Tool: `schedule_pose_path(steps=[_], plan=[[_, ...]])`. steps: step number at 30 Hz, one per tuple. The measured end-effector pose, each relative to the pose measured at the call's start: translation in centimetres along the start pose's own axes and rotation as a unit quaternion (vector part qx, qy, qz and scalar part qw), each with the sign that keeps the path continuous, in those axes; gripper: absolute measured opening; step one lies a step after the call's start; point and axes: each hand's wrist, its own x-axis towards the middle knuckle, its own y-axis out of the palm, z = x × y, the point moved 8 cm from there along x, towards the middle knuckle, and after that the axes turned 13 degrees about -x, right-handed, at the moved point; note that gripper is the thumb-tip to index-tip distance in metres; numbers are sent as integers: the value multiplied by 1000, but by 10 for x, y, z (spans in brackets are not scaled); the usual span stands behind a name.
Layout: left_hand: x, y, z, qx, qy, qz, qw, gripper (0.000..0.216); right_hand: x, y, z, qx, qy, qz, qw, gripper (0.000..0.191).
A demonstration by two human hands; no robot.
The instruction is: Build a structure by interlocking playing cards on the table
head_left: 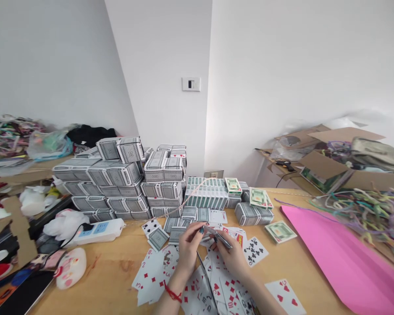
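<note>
Left hand (188, 246): raised over the counter (118, 271), a red cord on its wrist; fingers (197, 232) pinched on the near end of a thin stack of cards (218, 236).
Right hand (231, 258): beneath and beside the same stack; fingers curled around its lower edge, so both hands grasp it together.
Held stack: tilted, clear of the counter surface, midway between the two hands, above the loose spread.
Loose cards (157, 271): scattered face-up under and around the wrists, mostly red pips; a six of clubs (255, 250) lies just right of the hands.
Boxed decks (124, 183): piled in a wall behind the hands, well apart from them; further green-backed packs (205, 197) to the right of it.
Pink sheet (341, 258): flat on the right side, untouched.
Step in hand (judgement): gathering loose cards into a squared packet.
Next move calls for (judgement): edges aligned between both grips before another card is taken from the spread; a slack pinch could fan the packet.
Not determinable: the count of cards held.
</note>
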Motion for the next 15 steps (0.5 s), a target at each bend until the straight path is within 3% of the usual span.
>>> schedule_pose_path(steps=[15], plan=[[1, -1, -2, 48, -8, -12, 999, 22, 1, -3, -2, -9, 14, -13, 1000, 25]])
